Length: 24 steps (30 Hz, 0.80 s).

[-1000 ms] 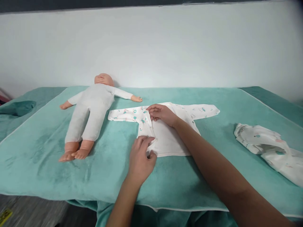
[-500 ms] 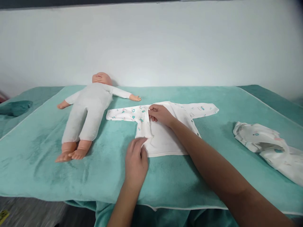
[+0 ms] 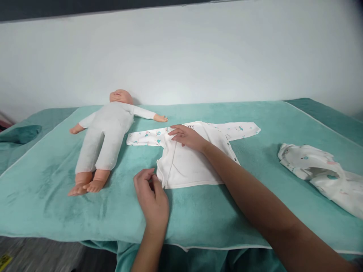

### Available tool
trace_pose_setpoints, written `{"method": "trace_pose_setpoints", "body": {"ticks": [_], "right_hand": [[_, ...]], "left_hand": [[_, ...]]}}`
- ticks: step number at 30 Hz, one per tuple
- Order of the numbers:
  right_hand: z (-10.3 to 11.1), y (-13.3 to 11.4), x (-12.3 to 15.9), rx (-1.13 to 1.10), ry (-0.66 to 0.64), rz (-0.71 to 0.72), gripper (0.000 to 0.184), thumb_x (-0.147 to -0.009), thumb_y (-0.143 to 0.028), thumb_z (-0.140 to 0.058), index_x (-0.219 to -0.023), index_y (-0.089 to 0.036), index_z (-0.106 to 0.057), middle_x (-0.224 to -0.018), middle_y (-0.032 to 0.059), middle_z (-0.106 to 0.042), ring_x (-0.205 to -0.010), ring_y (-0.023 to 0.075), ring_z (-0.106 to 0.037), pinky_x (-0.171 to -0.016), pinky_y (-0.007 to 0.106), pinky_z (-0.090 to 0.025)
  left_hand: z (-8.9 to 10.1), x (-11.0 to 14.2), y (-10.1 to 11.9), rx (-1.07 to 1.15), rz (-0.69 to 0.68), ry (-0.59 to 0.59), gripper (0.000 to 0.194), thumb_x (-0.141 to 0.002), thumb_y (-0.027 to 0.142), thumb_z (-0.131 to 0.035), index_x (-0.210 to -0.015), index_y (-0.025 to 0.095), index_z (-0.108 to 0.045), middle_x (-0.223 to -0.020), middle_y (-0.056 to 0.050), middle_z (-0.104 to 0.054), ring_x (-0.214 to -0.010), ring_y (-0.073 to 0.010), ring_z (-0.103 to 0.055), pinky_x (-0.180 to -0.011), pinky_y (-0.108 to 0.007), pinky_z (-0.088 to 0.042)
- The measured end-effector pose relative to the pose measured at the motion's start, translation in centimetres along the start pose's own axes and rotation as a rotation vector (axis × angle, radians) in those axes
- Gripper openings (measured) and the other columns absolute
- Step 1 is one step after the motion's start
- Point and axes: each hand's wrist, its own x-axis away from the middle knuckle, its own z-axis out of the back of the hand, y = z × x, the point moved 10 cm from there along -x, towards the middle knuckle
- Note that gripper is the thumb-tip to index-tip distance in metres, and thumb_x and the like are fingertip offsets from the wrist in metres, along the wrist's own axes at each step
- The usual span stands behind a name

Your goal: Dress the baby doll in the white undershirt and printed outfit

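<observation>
A white baby shirt lies spread on the green cloth, its plain inner side showing and its printed sleeves stretched to both sides. My right hand is over the upper left part of the shirt, fingers loosely extended and apart, gripping nothing. Beside the shirt's lower left corner is my left hand, its fingers curved but apart, with no fabric seen between them. To the left a baby doll in a white cloth body lies on its back, arms spread, head toward the wall.
A bunched printed white garment lies at the right. The green cloth covers the table up to the white wall, and its front edge hangs over. Grey floor shows at the lower left.
The shirt's left front flap, held upright by both hands before, now lies folded out to the left. Both hands have let go of it; the left hand has moved left and down.
</observation>
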Motion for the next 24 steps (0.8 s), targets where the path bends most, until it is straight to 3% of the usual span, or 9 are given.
{"method": "trace_pose_setpoints", "body": {"ticks": [2, 5, 7, 10, 14, 17, 19, 21, 24], "right_hand": [[-0.1, -0.2, 0.0, 0.064, -0.011, 0.030, 0.043, -0.083, -0.024, -0.062, -0.126, -0.024, -0.059, -0.128, 0.0088, -0.067, -0.109, 0.0223, -0.064, -0.064, 0.026, -0.054], [-0.4, -0.9, 0.0, 0.164, -0.016, 0.127, 0.032, -0.086, -0.022, -0.057, -0.117, -0.021, -0.066, -0.125, 0.0081, -0.068, -0.114, 0.0214, -0.063, -0.090, 0.037, -0.054], [-1.1, -1.5, 0.2, 0.265, -0.036, 0.200, 0.031, -0.088, -0.021, -0.053, -0.114, -0.022, -0.069, -0.125, 0.0061, -0.069, -0.117, 0.0204, -0.062, -0.103, 0.041, -0.047], [-2.9, -2.0, 0.8, 0.478, -0.123, 0.279, 0.032, -0.092, -0.025, -0.050, -0.118, -0.024, -0.069, -0.129, 0.0043, -0.068, -0.125, 0.0213, -0.057, -0.116, 0.048, -0.031], [-5.1, -2.3, 2.0, 0.743, -0.248, 0.319, 0.041, -0.097, -0.036, -0.049, -0.135, -0.023, -0.058, -0.142, 0.0061, -0.058, -0.141, 0.0264, -0.041, -0.121, 0.058, -0.003], [-6.2, -2.4, 2.9, 0.863, -0.320, 0.308, 0.055, -0.099, -0.047, -0.044, -0.148, -0.022, -0.044, -0.153, 0.0081, -0.044, -0.147, 0.0298, -0.030, -0.119, 0.061, -0.001], [-6.8, -2.4, 3.4, 0.924, -0.338, 0.299, 0.062, -0.100, -0.052, -0.040, -0.152, -0.020, -0.037, -0.158, 0.0099, -0.035, -0.150, 0.0310, -0.023, -0.120, 0.061, -0.003], [-7.5, -2.3, 3.8, 0.977, -0.329, 0.288, 0.068, -0.099, -0.056, -0.036, -0.154, -0.016, -0.032, -0.161, 0.0132, -0.028, -0.151, 0.0313, -0.019, -0.120, 0.059, -0.006], [-8.8, -2.5, 4.7, 1.029, -0.308, 0.303, 0.076, -0.098, -0.060, -0.033, -0.153, -0.008, -0.033, -0.161, 0.0201, -0.022, -0.151, 0.0309, -0.018, -0.122, 0.055, -0.011]], "left_hand": [[0.1, 0.0, 0.5, -0.002, -0.025, 0.010, 0.014, -0.093, 0.026, -0.052, -0.104, 0.019, -0.058, -0.108, -0.008, -0.056, -0.100, -0.0191, -0.057, -0.075, -0.030, -0.050], [-0.3, -0.1, 0.8, -0.018, -0.040, -0.015, 0.029, -0.086, 0.034, -0.065, -0.109, 0.018, -0.057, -0.113, -0.009, -0.054, -0.089, -0.0168, -0.057, -0.066, -0.028, -0.049], [-0.6, 0.0, 0.7, -0.042, -0.036, -0.034, 0.035, -0.081, 0.033, -0.069, -0.111, 0.017, -0.057, -0.113, -0.009, -0.055, -0.080, -0.0144, -0.055, -0.065, -0.028, -0.048], [-0.4, 0.2, -0.1, -0.056, 0.016, -0.032, 0.027, -0.085, 0.026, -0.062, -0.110, 0.017, -0.057, -0.108, -0.006, -0.057, -0.073, -0.0124, -0.053, -0.068, -0.028, -0.048], [1.1, 1.0, -1.2, -0.107, 0.071, 0.006, 0.024, -0.088, 0.018, -0.052, -0.112, 0.017, -0.056, -0.104, -0.006, -0.060, -0.073, -0.0137, -0.056, -0.069, -0.030, -0.048], [2.1, 1.7, 0.0, -0.234, -0.100, 0.016, 0.032, -0.086, 0.009, -0.049, -0.114, 0.017, -0.060, -0.121, -0.013, -0.055, -0.101, -0.0215, -0.059, -0.083, -0.036, -0.050], [1.4, 2.5, 1.4, -0.305, -0.299, -0.071, 0.040, -0.084, 0.002, -0.045, -0.114, 0.019, -0.064, -0.131, -0.013, -0.054, -0.120, -0.0256, -0.053, -0.095, -0.042, -0.047], [0.4, 3.5, 2.2, -0.330, -0.458, -0.183, 0.044, -0.083, -0.003, -0.042, -0.112, 0.021, -0.065, -0.127, -0.009, -0.062, -0.124, -0.0253, -0.053, -0.099, -0.044, -0.045], [0.4, 4.5, 2.1, -0.319, -0.514, -0.214, 0.041, -0.083, -0.003, -0.043, -0.109, 0.019, -0.066, -0.110, -0.007, -0.071, -0.113, -0.0227, -0.060, -0.095, -0.041, -0.047]]}}
